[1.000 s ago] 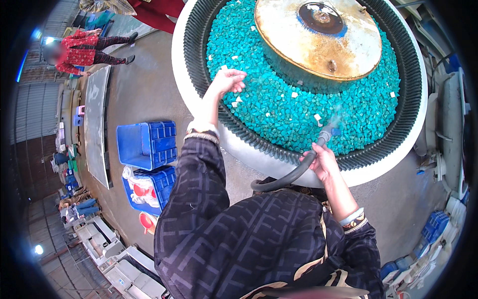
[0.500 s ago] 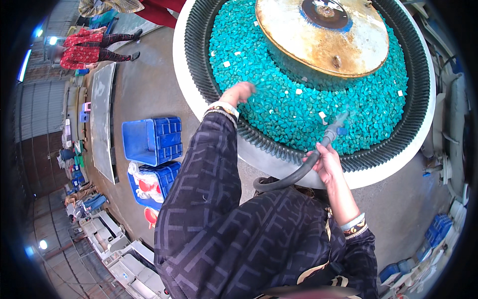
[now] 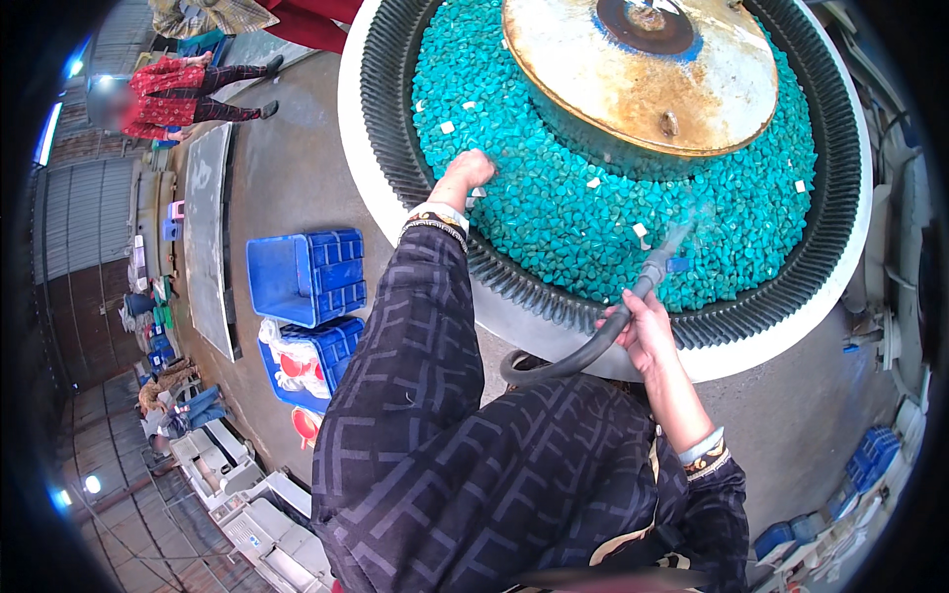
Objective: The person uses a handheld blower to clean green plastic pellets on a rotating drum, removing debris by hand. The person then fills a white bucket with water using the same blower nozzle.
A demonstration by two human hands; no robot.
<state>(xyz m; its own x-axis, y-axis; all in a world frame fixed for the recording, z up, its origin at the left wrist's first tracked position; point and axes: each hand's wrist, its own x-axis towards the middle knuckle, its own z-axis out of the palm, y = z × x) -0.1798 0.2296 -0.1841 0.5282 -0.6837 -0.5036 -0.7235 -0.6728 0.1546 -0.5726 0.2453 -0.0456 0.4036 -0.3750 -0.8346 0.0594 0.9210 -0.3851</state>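
Note:
A large round tub (image 3: 358, 119) with a white rim and a ribbed black lining holds a bed of small turquoise stones (image 3: 554, 227). Scattered among them are several white pieces (image 3: 640, 229). My left hand (image 3: 469, 172) is over the stones near the left wall, its fingers curled in; what they hold, if anything, is hidden. A white piece shows just beneath that hand. My right hand (image 3: 645, 331) grips a grey hose (image 3: 583, 358) by the near rim. From the hose's nozzle (image 3: 656, 263), which has a blue valve lever, water sprays onto the stones.
A rusty round cover (image 3: 633, 89) rises in the tub's middle. On the floor to the left stand blue crates (image 3: 282, 277), one holding white bags and red items, with a red basin (image 3: 306, 425) beside it. A person (image 3: 163, 99) in red stands farther off, past a grey board (image 3: 208, 237).
My left hand has shifted slightly left and up, and its fingers, blurred before, now show curled. The right hand keeps its hold on the spraying hose.

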